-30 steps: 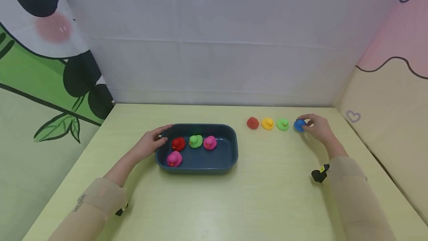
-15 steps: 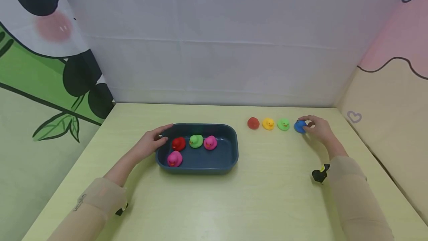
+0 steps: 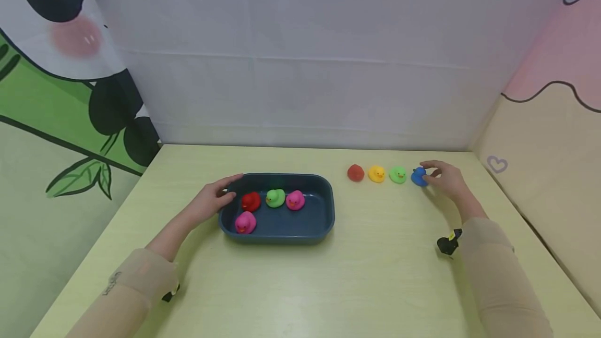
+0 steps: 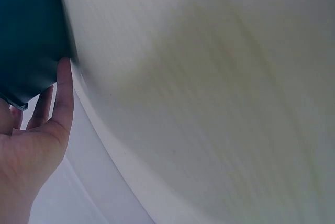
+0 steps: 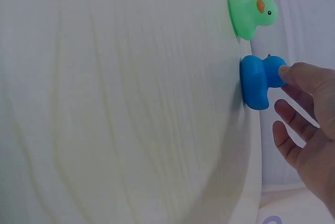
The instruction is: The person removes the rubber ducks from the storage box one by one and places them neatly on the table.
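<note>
My right hand (image 3: 447, 180) pinches the head of a blue rubber duck (image 5: 255, 81) between thumb and index finger; its other fingers curl loosely beside it. The blue duck stands upright on the table at the right end of a row. Beside it are a green rubber duck (image 3: 397, 174), a yellow rubber duck (image 3: 376, 173) and a red rubber duck (image 3: 355, 172). My left hand (image 3: 211, 201) holds the left back corner of a dark blue tray (image 3: 281, 240), thumb over the rim and fingers along the outer wall (image 4: 31, 30).
Inside the tray sit a red duck (image 3: 251, 202), a green duck (image 3: 275, 198) and two pink ducks, one beside the green duck (image 3: 295, 200) and one at the front left (image 3: 245, 222). A pale wall (image 3: 300, 93) rises behind the table (image 3: 375, 275).
The blue duck has turned slightly and shifted a little left in my right hand's pinch. My left hand and the tray have stayed in place.
</note>
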A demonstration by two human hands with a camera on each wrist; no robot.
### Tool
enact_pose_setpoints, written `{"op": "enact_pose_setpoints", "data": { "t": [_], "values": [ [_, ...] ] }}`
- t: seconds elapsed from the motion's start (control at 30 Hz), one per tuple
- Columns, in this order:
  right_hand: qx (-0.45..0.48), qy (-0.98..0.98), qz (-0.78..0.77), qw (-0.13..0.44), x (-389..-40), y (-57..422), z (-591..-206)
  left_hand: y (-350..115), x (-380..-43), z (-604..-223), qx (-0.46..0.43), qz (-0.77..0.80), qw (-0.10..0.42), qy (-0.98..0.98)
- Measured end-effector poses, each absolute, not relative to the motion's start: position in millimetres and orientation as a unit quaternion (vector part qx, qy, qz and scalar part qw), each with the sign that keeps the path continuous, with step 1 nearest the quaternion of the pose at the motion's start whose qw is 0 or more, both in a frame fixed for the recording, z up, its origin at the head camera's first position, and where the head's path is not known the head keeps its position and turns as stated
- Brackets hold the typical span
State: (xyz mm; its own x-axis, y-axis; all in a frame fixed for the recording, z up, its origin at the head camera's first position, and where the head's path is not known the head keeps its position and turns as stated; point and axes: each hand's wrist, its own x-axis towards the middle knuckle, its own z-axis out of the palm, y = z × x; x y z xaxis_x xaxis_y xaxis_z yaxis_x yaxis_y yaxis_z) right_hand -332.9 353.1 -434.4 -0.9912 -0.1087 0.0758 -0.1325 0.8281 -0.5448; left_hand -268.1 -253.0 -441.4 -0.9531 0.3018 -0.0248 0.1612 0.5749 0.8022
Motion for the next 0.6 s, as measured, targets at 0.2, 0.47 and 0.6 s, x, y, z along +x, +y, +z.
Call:
{"op": "enact_pose_setpoints", "data": {
  "t": [0.2,0.47,0.6],
  "values": [
    [0.05,-0.957,0.284,0.037,-334.8,348.2,-434.9,-252.6,-265.4,-438.4,0.133,0.451,0.081,0.879],
    [0.025,-0.958,0.282,0.052,-338.8,342.6,-442.2,-252.2,-265.4,-437.9,0.126,0.439,0.083,0.885],
    [0.004,-0.955,0.292,0.056,-340.2,339.4,-444.7,-251.9,-265.4,-438.0,0.125,0.44,0.085,0.885]
  ]
}}
